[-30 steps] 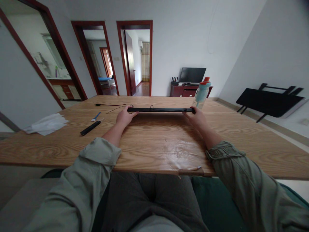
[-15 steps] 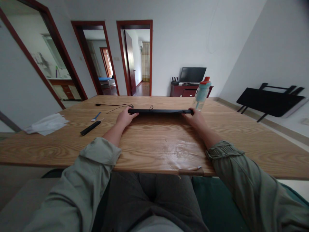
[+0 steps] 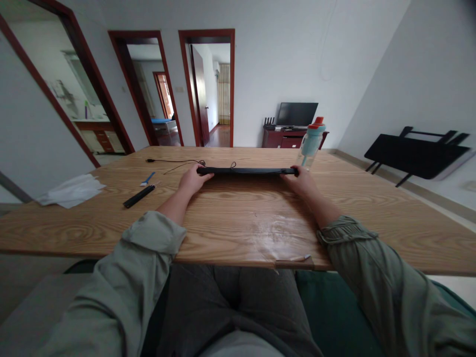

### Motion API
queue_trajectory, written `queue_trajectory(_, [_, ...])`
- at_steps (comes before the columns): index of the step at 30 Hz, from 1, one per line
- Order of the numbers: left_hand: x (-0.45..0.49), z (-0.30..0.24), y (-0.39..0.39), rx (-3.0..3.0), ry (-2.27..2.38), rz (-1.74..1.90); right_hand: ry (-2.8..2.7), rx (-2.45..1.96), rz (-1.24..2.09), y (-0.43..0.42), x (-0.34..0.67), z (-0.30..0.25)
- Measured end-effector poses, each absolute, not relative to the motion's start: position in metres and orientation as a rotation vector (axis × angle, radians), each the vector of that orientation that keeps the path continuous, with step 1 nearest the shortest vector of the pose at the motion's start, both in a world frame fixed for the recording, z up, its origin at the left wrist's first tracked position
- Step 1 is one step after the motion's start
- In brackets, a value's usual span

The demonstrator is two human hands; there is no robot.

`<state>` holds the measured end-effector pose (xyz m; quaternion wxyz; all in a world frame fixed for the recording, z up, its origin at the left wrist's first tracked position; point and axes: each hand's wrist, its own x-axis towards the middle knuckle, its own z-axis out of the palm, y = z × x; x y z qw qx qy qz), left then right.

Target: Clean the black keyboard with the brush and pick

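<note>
Bare table (image 3: 238,218) toward the body (bottle (image 3: 311,144) crowds right hand (image 3: 303,182))

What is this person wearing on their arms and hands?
The left hand and right hand are bare, with no gloves, rings or watch visible. Loose grey-green shirt sleeves cover both arms, the left sleeve and right sleeve bunched with cuffs pushed up the forearms.

Upper face of the black flat device (image 3: 247,170), edge-on, indiscernible
</note>
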<state>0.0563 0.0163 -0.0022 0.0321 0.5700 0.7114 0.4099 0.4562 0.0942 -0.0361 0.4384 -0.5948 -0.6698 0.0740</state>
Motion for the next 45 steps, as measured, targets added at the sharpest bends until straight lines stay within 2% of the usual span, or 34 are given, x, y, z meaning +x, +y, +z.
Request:
queue_trajectory(9, [0.063,0.008,0.008,1.855,2.195,1.464,-1.602,-1.419,0.195,0.086,0.454,-0.027])
queue_trajectory(15, [0.059,-0.001,0.016,1.761,2.213,1.281,-1.688,-1.493,0.2,0.092,0.456,-0.035])
queue_trajectory(23, [0.066,0.013,0.006,1.805,2.251,1.299,-1.684,-1.571,0.112,0.079,0.455,-0.019])
queue_trajectory(28, [0.075,0.033,-0.006,1.837,2.166,1.484,-1.637,-1.635,-0.154,0.062,0.456,0.005])
queue_trajectory(36, [0.069,0.044,-0.005,1.814,1.958,1.774,-1.584,-1.308,0.073,0.062,0.457,0.008])
queue_trajectory(40, [0.067,0.046,-0.004,1.776,1.94,1.704,-1.604,-1.345,0.117,0.068,0.461,0.005])
queue_trajectory(45, [0.065,0.031,0.003,1.79,2.129,1.31,-1.734,-1.622,0.222,0.084,0.465,-0.008])
